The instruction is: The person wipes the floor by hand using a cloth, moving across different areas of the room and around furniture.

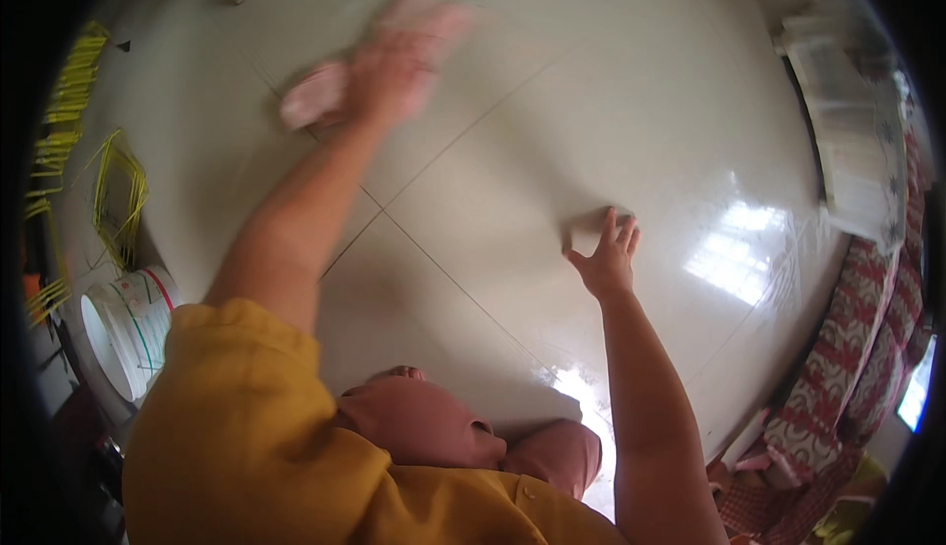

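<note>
My left hand (390,81), blurred, lies on a pink cloth (316,95) on the glossy tiled floor (473,197). The cloth shows on both sides of the hand; whether the fingers grip it or only press on it is not clear. Farther right and nearer to me, my right hand (607,258) has its spread fingertips on or just above the tiles, with nothing in it. Dark joints between the tiles cross between the two hands.
A white plastic bucket (133,327) lies at the left, near yellow wire racks (120,201). A low table with a pale cover (850,124) stands at the right, beside red patterned cushions (835,353). Bright reflections lie on the floor. My bent knees (421,423) are below.
</note>
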`<state>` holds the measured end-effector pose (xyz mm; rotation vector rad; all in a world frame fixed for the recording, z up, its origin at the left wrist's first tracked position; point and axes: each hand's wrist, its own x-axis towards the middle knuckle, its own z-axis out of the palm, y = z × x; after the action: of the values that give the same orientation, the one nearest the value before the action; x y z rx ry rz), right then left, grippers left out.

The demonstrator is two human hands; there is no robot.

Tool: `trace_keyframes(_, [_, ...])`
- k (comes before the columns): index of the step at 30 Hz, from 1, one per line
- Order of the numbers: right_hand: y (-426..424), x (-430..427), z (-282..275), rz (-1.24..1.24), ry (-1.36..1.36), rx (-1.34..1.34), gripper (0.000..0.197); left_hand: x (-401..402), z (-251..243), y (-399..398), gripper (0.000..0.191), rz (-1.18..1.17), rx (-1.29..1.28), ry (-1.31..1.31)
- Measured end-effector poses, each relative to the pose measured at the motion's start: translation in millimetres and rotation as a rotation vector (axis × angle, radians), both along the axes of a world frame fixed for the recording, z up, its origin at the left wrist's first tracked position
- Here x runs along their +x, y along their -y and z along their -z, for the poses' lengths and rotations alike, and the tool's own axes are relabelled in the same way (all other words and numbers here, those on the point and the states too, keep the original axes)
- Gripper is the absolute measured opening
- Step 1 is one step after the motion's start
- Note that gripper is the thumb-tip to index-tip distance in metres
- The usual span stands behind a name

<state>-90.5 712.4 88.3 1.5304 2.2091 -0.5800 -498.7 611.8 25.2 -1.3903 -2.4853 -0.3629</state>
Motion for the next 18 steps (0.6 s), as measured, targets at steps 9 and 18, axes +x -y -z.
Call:
trace_keyframes(9, [140, 139, -55, 0.223, -0.738, -0.169, 0.035, -124, 70, 202, 0.064, -0.823, -0.284, 0.089])
trace_keyframes(18, [170, 154, -63, 0.299, -0.757, 0.013, 0.037, 236, -2, 16, 0.066, -0.069, -0.316, 0.403])
